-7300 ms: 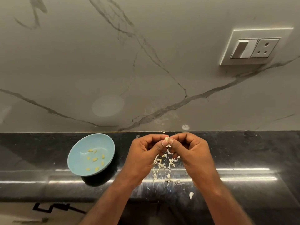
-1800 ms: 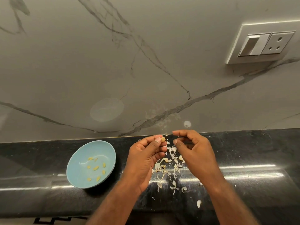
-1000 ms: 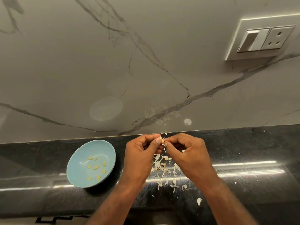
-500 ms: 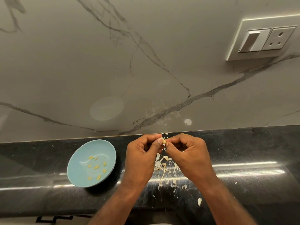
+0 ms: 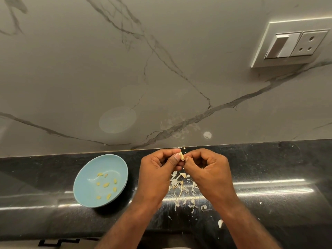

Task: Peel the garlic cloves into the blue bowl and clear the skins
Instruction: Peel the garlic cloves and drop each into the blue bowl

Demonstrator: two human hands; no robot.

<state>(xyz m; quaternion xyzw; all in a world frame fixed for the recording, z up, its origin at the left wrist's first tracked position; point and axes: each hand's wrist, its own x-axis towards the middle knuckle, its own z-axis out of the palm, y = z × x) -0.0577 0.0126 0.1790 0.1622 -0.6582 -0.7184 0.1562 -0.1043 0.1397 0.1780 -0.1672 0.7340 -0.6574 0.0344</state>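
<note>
Left hand (image 5: 156, 175) and right hand (image 5: 208, 173) meet fingertip to fingertip above the back of the counter (image 5: 269, 162), both with fingers curled. Between them is one small garlic clove (image 5: 182, 156), pale and yellowish. The left thumb and forefinger pinch it from one side, and the right thumb and forefinger nip it from the other. How much skin is left on the clove is too small to tell.

Under and just in front of the hands a scatter of skins (image 5: 179, 184) lies on the dark counter, thin white flakes and a few stringy bits. One larger white scrap (image 5: 220, 223) lies apart, near the right forearm.

To the left of the left hand, near but not touching it, sits the blue bowl (image 5: 86, 191), tipped a little toward the camera. Inside it lie several peeled cloves (image 5: 106, 184), spread loosely over the bottom.

Behind the counter rises a grey wall (image 5: 161, 78) with dark veins. High on its right side is a white switch plate (image 5: 294, 44) with one rocker and one socket
</note>
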